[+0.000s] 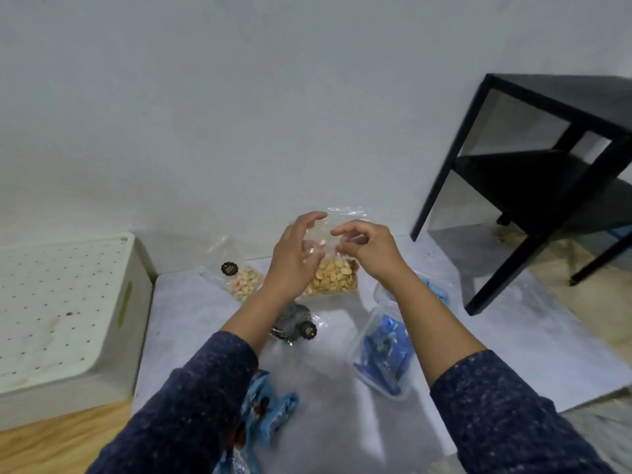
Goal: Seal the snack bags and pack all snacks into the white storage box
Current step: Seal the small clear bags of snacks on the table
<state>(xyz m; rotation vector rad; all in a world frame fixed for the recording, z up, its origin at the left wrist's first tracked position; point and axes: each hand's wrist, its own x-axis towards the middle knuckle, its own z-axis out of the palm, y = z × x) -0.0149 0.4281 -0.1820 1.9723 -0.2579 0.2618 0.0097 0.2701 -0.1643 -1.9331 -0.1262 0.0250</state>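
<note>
I hold a clear bag of yellow snacks (333,277) upright above the grey mat. My left hand (294,252) grips its left upper side and my right hand (367,246) pinches the clear top edge. A clear bag of pastel candies (243,280) with a dark round sticker lies behind my left wrist. A bag of dark swirled sweets (295,325) lies under my left forearm. A clear bag of blue-wrapped snacks (384,354) lies at the right. Blue snack packets (270,410) lie near the front. The white storage box (73,323), its perforated lid on, stands at the left.
A black side table (533,176) stands at the back right, one leg on the mat's corner. The grey mat (191,316) lies on a wooden floor. A white wall rises close behind the bags. Another clear container with blue items (434,290) sits behind my right forearm.
</note>
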